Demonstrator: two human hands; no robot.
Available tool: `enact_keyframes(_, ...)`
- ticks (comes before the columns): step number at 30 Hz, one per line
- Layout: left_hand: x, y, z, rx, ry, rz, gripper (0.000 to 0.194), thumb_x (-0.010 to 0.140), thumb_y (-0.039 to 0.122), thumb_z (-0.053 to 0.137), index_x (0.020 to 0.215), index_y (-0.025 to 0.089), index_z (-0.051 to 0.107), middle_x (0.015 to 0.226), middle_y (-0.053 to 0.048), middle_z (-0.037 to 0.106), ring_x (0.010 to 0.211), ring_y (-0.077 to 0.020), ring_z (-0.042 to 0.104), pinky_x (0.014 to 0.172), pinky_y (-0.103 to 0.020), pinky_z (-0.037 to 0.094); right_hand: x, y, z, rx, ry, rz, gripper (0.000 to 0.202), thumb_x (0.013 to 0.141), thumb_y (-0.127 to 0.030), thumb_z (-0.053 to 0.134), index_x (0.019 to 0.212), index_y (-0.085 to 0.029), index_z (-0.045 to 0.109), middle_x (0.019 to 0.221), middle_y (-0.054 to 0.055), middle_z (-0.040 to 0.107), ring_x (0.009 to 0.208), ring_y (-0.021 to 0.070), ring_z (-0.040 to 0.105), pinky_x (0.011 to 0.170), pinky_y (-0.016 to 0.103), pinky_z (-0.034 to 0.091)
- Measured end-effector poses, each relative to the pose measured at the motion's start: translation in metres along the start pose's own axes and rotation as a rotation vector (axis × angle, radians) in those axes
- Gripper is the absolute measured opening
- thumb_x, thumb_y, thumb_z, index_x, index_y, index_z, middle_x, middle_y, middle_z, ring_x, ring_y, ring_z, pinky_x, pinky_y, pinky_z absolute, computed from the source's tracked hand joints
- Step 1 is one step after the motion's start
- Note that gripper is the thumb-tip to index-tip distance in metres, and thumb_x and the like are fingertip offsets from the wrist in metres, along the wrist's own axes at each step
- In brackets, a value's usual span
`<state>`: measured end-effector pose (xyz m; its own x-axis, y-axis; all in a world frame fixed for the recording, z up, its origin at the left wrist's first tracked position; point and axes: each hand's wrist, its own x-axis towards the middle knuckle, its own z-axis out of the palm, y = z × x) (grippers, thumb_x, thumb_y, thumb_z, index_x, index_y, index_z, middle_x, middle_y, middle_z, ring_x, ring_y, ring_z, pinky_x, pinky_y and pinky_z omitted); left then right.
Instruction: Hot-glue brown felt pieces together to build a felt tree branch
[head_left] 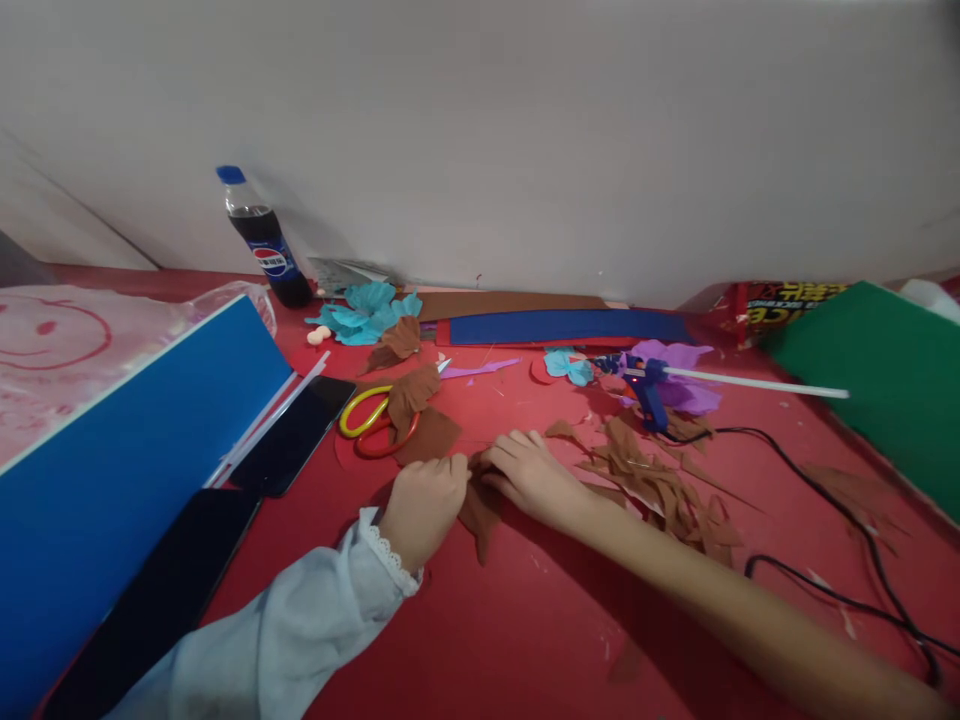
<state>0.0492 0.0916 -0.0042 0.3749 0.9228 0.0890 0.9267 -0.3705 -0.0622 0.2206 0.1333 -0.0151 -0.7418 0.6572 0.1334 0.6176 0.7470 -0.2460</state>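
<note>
Both hands meet over the middle of the red table. My left hand (426, 505), in a pale sleeve with a lace cuff, is closed on a piece of brown paper (480, 515). From the right, my right hand (529, 478) pinches the same paper with curled fingers. The paper hangs down between the hands, its upper part hidden by the fingers. Just beyond my left hand lie scissors (365, 412) with yellow and red handles, partly under brown paper pieces (429, 437). Brown scraps (652, 480) are piled to the right of my right hand.
A blue glue gun (649, 390) with a white stick and black cable lies at right. Black phones (289, 440) and a blue board (150, 470) are at left. A cola bottle (268, 245), blue paper flowers (367, 312) and a blue strip (562, 327) stand or lie behind; a green board (877, 380) is far right.
</note>
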Motion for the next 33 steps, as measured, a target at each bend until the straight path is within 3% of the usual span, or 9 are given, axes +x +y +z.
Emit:
enact_keyframes(11,0.003,-0.018,-0.004,-0.067,-0.078,0.137,0.016,0.089,0.027,0.043,0.082,0.016,0.053,0.067,-0.003,0.062,0.063,-0.0185,0.061,0.050,-0.025,0.034,-0.002,0.001,0.007,-0.040,0.038,0.036,0.010,0.088,-0.025,0.050,0.092,-0.017,0.055,0.087,0.005,0.057,0.082,0.0189,0.043,0.069,0.031,0.023)
enact_keyframes(21,0.004,-0.019,0.000,-0.075,-0.065,0.145,0.018,0.091,0.024,0.038,0.082,0.016,0.051,0.067,-0.003,0.061,0.062,-0.0165,0.060,0.052,-0.024,0.035,0.002,0.006,0.012,-0.074,0.057,-0.001,0.006,0.088,-0.021,0.047,0.086,-0.018,0.051,0.083,0.003,0.055,0.079,0.0178,0.042,0.068,0.031,0.020)
enact_keyframes(33,0.005,-0.020,-0.002,-0.011,-0.053,0.206,0.020,0.091,0.024,0.035,0.080,0.015,0.050,0.064,-0.004,0.060,0.058,-0.0187,0.059,0.049,-0.026,0.034,-0.007,0.016,-0.003,-0.387,0.062,-0.171,0.014,0.091,-0.020,0.039,0.086,-0.015,0.051,0.078,0.005,0.051,0.073,0.0197,0.039,0.070,0.033,0.022)
